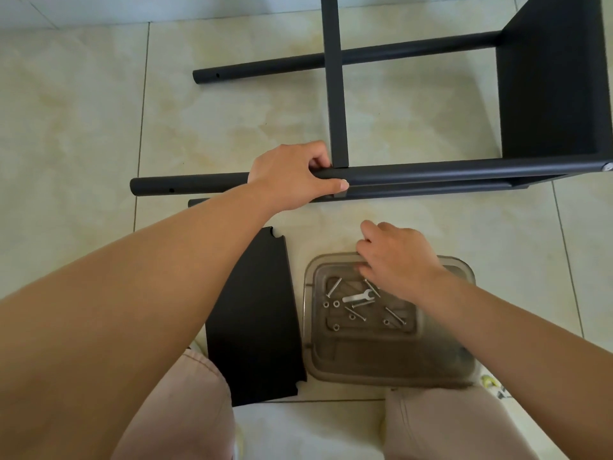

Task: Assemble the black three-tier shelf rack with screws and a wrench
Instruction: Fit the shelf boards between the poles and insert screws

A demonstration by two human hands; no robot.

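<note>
- Left hand (295, 175): centre of frame, fingers curled round the near black tube (431, 171), whose long axis runs left to right, beside the middle shelf (336, 94).
- Right hand (394, 257): lower centre, over the clear tray (447, 370); fingers bent, whether pinching anything cannot be told.
- Screws (394, 315) and wrench (358, 296): in the tray, just below-left of the right fingertips; nearer hand, right.
- Loose shelf panel (255, 320): 1, left of the tray.

Matte black tubular metal rack frame (431, 172), black flat shelf panel (255, 320), silver screws (333, 287) in smoky translucent plastic tray (464, 370), cream marbled floor tiles (232, 127).
</note>
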